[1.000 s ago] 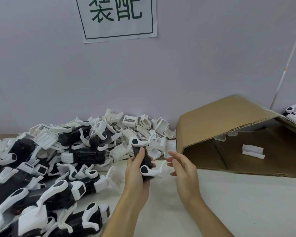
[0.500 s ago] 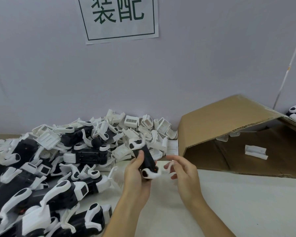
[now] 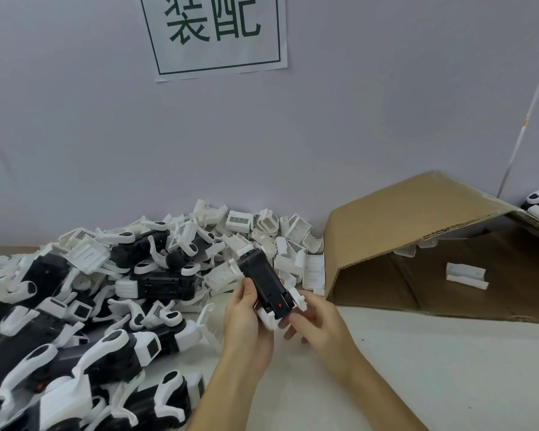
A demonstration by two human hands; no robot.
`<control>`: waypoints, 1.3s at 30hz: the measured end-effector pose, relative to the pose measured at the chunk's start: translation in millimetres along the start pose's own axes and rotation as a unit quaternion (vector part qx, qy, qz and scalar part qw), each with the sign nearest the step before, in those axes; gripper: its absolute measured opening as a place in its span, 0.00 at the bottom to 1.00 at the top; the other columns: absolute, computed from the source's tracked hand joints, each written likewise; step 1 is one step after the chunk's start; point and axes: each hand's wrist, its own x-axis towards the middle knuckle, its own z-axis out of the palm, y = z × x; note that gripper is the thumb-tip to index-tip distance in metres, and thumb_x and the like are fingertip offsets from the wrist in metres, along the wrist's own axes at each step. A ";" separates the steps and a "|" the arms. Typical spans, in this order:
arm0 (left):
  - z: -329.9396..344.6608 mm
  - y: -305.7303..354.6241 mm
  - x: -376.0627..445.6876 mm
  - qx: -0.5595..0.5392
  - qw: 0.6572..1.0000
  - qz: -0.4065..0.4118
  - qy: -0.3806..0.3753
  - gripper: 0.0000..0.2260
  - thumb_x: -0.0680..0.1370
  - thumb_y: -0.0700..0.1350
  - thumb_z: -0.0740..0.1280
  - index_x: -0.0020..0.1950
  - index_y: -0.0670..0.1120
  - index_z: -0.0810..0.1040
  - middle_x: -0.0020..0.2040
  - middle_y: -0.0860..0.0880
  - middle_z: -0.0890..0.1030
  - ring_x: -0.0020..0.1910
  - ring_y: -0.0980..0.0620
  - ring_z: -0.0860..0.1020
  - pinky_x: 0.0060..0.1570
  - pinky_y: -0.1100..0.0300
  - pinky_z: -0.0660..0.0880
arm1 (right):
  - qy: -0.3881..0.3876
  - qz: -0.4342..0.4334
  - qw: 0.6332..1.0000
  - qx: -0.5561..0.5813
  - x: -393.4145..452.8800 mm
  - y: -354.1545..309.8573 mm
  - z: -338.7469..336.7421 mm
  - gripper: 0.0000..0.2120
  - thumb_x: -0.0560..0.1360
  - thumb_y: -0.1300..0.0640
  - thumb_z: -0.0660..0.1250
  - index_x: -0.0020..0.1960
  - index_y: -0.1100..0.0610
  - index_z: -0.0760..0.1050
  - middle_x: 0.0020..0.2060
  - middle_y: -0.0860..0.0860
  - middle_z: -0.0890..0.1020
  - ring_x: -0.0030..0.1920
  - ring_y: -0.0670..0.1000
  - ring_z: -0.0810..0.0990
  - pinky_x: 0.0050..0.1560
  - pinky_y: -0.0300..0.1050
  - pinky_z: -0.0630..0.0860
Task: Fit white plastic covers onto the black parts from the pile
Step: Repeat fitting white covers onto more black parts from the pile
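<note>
Mid-fit. Black part (image 3: 263,283) gripped in left hand (image 3: 246,321) above tabletop's middle, just off pile (image 3: 106,290) along left edge; right hand (image 3: 318,325) pinching white cover (image 3: 297,298) at its near end. Seating unclear. Many loose covers left.

A white paper sign (image 3: 213,34) with two large dark green Chinese characters inside a thin green border hangs on a pale grey wall (image 3: 371,119). Below it, a brown cardboard box (image 3: 417,231) lies on its side on a white tabletop (image 3: 417,368), its open mouth facing forward. A thin white cord (image 3: 523,119) slants down the wall at far right.
</note>
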 end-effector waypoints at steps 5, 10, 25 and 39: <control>0.9 -3.7 -1.8 0.012 1.000 0.008 -0.003 0.15 0.85 0.46 0.56 0.63 0.38 0.76 0.52 0.37 0.81 0.47 0.39 0.79 0.41 0.49 0.77 | 0.008 0.022 1.000 -0.007 1.8 -1.4 -0.5 0.12 0.74 0.50 0.67 0.56 0.52 0.79 0.40 0.51 0.86 0.39 0.54 0.85 0.35 0.31 0.72; 3.9 -7.6 -2.2 0.031 0.999 0.029 -0.009 0.11 0.85 0.43 0.57 0.59 0.41 0.77 0.52 0.35 0.81 0.49 0.38 0.81 0.55 0.38 0.76 | 0.029 0.030 0.999 -0.002 5.3 2.7 -2.3 0.05 0.81 0.62 0.65 0.52 0.56 0.79 0.38 0.49 0.85 0.36 0.46 0.83 0.34 0.32 0.74; 3.5 -9.7 -2.0 0.033 0.999 0.036 -0.016 0.10 0.85 0.41 0.56 0.59 0.42 0.77 0.49 0.38 0.83 0.41 0.41 0.83 0.31 0.50 0.79 | 0.023 0.030 0.999 -0.022 3.0 0.1 -6.9 0.08 0.79 0.67 0.65 0.49 0.56 0.79 0.34 0.43 0.83 0.35 0.40 0.81 0.34 0.31 0.74; 3.2 -10.7 -2.2 0.048 0.997 0.056 -0.017 0.12 0.85 0.41 0.57 0.63 0.42 0.77 0.55 0.36 0.82 0.47 0.41 0.83 0.42 0.49 0.81 | 0.021 0.038 0.999 -0.017 6.1 5.3 -5.0 0.12 0.69 0.53 0.62 0.51 0.50 0.79 0.37 0.41 0.84 0.36 0.42 0.82 0.35 0.33 0.73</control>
